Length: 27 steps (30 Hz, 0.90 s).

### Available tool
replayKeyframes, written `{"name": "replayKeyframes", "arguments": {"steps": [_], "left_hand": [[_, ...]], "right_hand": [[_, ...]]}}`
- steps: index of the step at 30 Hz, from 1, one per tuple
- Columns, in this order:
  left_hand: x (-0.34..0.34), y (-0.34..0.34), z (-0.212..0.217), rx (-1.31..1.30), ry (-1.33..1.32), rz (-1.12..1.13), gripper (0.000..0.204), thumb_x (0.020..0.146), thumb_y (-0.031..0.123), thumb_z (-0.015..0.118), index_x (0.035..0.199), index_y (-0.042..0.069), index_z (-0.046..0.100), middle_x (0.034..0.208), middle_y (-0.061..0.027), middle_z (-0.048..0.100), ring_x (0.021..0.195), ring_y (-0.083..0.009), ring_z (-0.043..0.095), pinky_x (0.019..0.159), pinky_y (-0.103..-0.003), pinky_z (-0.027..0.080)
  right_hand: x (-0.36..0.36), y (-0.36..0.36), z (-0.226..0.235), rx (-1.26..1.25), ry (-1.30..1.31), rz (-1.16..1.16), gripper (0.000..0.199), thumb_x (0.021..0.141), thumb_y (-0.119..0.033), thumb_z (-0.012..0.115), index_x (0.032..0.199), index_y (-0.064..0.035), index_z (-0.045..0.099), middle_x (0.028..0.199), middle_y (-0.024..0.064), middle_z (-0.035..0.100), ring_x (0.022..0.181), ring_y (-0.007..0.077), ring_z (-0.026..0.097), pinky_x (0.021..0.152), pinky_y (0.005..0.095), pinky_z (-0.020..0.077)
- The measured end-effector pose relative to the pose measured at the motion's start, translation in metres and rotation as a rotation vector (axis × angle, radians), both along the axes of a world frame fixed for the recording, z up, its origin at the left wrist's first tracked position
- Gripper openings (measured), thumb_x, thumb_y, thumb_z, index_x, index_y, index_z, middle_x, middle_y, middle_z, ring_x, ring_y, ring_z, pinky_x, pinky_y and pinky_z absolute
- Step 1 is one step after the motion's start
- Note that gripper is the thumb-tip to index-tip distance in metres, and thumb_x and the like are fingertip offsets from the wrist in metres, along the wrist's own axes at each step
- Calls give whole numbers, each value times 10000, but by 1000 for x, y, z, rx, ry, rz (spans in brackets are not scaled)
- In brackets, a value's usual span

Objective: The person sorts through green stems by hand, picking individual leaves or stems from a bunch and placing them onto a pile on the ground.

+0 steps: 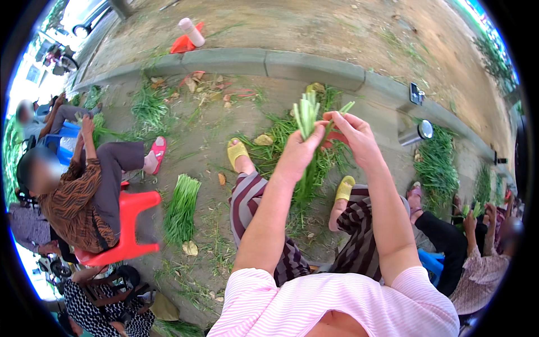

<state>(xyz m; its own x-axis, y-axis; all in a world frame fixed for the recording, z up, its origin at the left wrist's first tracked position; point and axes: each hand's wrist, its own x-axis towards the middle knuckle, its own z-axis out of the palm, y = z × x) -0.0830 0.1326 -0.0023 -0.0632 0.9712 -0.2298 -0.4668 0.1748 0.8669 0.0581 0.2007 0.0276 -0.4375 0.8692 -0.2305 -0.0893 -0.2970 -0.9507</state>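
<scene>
My left hand (302, 150) is closed round a bunch of chives (306, 112). Their pale cut ends point up and away from me, and the green leaves hang down below the fist. Close beside it, my right hand (355, 135) pinches a few chive stalks (347, 107) between thumb and fingers. Beneath both hands, a loose heap of chives (275, 150) spreads over the ground between my yellow slippers. Further left lies a neat, evenly laid bundle of chives (182, 210). Something reddish shows behind my fingers, but I cannot make it out.
A concrete kerb (224, 60) runs across the far side, with a pink bottle (191, 32) beyond it. On the right are a steel tumbler (416, 133), a phone (416, 94) and another chive heap (437, 163). People sit on both sides; a red stool (135, 227) is at left.
</scene>
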Motion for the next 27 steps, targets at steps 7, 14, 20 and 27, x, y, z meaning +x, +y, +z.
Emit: {"name": "replayKeyframes", "arguments": {"steps": [7,14,20,27], "left_hand": [[-23,5,-2,-58,132,246,343,1000,342,517,1178,68,620,1033,-89,707,889,-155,656,769,-282,507],[-46,4,-7,-103,63,461,282,998,286,533,1129,58,636,824,-81,697,602,-108,552,580,-245,461],[-54,1,1,-124,57,517,292,988,287,555,1140,44,615,854,-81,679,635,-114,567,599,-255,489],[-74,-1,1,-127,114,667,267,987,251,561,1146,42,607,927,-108,684,710,-135,616,650,-290,546]], "right_hand": [[21,23,-8,0,41,-242,294,943,-350,636,1072,-99,719,875,-48,656,789,38,580,728,218,518],[55,41,-1,-50,217,-493,282,953,-346,618,1093,-114,694,861,-37,648,751,49,591,697,233,538],[78,54,-3,-89,339,-586,283,957,-339,611,1120,-115,666,862,-34,637,757,73,603,702,251,536],[102,68,-11,-88,385,-669,291,956,-369,601,1131,-141,643,931,-33,611,838,93,582,756,258,520]]}}
